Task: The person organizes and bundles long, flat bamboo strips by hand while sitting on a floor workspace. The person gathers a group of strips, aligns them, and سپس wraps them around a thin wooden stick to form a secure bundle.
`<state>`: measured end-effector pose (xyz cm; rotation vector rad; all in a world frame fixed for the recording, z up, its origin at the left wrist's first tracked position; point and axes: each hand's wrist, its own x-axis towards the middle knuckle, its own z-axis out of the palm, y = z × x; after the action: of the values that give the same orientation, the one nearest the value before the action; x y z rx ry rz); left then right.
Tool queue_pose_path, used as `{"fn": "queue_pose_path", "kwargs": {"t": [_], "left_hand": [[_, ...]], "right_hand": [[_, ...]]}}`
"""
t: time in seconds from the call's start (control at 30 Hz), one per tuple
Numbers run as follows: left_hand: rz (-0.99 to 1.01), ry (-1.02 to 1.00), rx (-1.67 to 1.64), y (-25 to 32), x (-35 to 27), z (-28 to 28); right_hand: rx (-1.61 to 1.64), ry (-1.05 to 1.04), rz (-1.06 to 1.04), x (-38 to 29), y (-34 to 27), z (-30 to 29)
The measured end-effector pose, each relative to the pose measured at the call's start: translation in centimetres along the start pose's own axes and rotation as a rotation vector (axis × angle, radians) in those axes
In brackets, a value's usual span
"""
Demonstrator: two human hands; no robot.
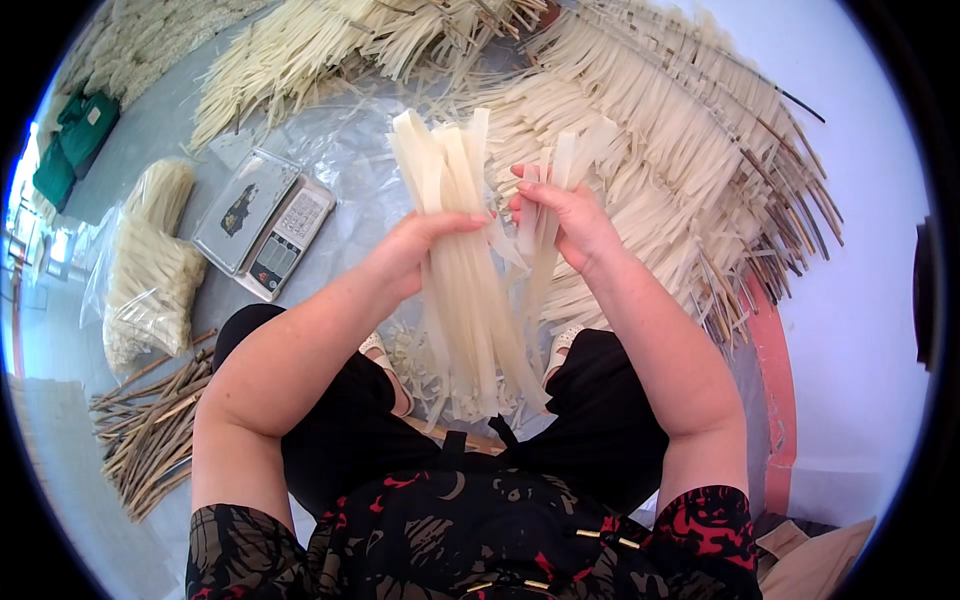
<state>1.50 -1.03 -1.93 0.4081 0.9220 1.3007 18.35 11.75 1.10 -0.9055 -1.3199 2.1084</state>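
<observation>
A thick bundle of flat, cream-coloured dried noodle strips (466, 285) hangs upright in front of me, with my left hand (427, 240) closed around its upper half, thumb across the front. Just to its right, my right hand (566, 214) pinches a smaller group of translucent strips (551, 180) between thumb and fingers. Some of those strips stick up above the hand and others dangle beneath it, close beside the bundle. Short broken pieces lie on the floor between my feet.
Large heaps of noodle strips on sticks (637, 157) spread ahead and right, by a white wall. Leftward are a digital weighing scale (266, 225), a filled clear plastic bag (154, 277), a pile of thin sticks (154, 431) and a green cloth item (79, 142).
</observation>
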Motion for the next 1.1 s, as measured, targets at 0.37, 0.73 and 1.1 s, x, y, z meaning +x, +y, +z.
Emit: {"fn": "queue_pose_path", "kwargs": {"t": [0.37,0.73,1.1], "left_hand": [[-0.065,-0.055,0.103,-0.1,-0.7,1.0],[-0.103,-0.115,0.114,0.1,-0.7,0.7],[0.003,-0.059,0.005,0.0,-0.4,0.9]], "right_hand": [[0.072,-0.052,0.166,0.3,1.3,0.3],[0.111,-0.117,0.068,-0.5,2.0,1.8],[0.156,-0.114,0.056,-0.9,1.5,1.6]]}}
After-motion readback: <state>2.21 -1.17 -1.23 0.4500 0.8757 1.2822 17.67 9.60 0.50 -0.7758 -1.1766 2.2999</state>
